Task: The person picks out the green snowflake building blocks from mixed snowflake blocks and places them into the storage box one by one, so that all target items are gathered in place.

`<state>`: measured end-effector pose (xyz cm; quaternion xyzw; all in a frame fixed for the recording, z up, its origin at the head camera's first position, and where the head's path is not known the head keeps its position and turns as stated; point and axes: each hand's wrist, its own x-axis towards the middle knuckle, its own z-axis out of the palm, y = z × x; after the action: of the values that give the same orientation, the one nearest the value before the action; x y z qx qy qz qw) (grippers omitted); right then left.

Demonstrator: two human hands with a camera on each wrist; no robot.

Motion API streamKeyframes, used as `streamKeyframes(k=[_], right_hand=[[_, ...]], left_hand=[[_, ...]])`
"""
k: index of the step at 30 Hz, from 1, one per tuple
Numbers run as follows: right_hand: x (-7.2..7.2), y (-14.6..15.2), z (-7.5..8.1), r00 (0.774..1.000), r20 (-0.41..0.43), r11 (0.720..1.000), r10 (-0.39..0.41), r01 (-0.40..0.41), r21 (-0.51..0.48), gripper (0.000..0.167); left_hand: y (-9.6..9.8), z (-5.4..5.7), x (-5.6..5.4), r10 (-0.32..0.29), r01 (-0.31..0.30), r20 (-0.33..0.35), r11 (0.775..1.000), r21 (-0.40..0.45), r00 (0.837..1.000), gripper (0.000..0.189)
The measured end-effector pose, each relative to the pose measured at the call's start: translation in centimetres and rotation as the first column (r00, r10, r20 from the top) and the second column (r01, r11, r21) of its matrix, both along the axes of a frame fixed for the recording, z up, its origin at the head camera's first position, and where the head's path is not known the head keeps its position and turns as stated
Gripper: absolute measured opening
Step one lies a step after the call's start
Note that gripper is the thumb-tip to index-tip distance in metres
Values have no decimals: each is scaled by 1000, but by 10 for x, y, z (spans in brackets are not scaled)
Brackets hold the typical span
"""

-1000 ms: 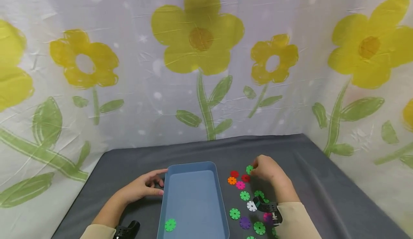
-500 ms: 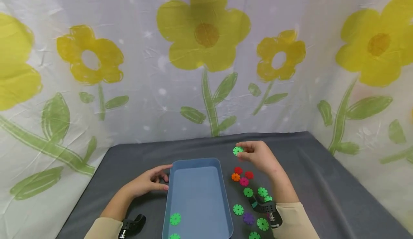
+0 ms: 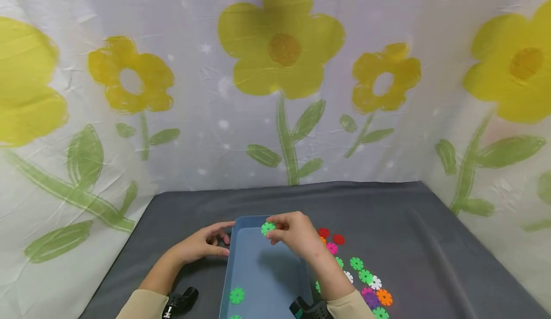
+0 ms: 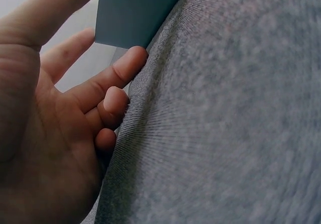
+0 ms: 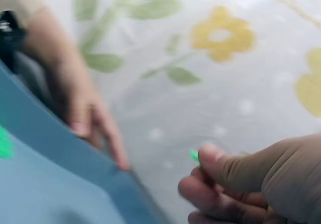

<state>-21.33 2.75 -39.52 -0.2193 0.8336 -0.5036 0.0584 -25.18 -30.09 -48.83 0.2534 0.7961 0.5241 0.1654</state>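
A dark grey cloth covers the counter (image 3: 430,257), and a pale curtain (image 3: 198,151) printed with yellow flowers rises behind its far edge. A blue tray (image 3: 251,266) sits on it, one green disc (image 3: 236,295) lying near the tray's left edge and another partly visible below. Coloured discs (image 3: 356,263) are scattered on the counter beyond the tray's right edge: green, red, orange, pink, white, purple.

Both arms reach forward from beige sleeves (image 3: 144,304); the right crosses the tray's right edge. Of the hands, the left hand (image 3: 200,243) has its fingers spread loosely, index finger and thumb at the tray's left edge near the far-left corner. The right hand (image 3: 297,233) pinches a green notched disc (image 3: 268,228) between thumb and fingers, above the tray's far end.
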Motion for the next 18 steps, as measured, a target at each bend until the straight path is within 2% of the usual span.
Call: streamKeyframes(k=[5, 9, 14, 18], right_hand=[[10, -24, -18, 997, 7, 992, 79, -79, 100, 31], [14, -38, -30, 995, -48, 980, 91, -81, 184, 27], [20, -50, -44, 990, -82, 944, 114, -83, 319, 26], [22, -53, -47, 983, -76, 917, 166, -126, 378, 28]], left_hand=[[3, 2, 0, -12, 12, -1, 1000, 5, 1000, 81], [3, 1, -1, -17, 17, -4, 1000, 7, 1000, 80], [4, -1, -2, -16, 15, -15, 1000, -13, 1000, 80], [5, -2, -5, -18, 17, -21, 1000, -15, 1000, 80]])
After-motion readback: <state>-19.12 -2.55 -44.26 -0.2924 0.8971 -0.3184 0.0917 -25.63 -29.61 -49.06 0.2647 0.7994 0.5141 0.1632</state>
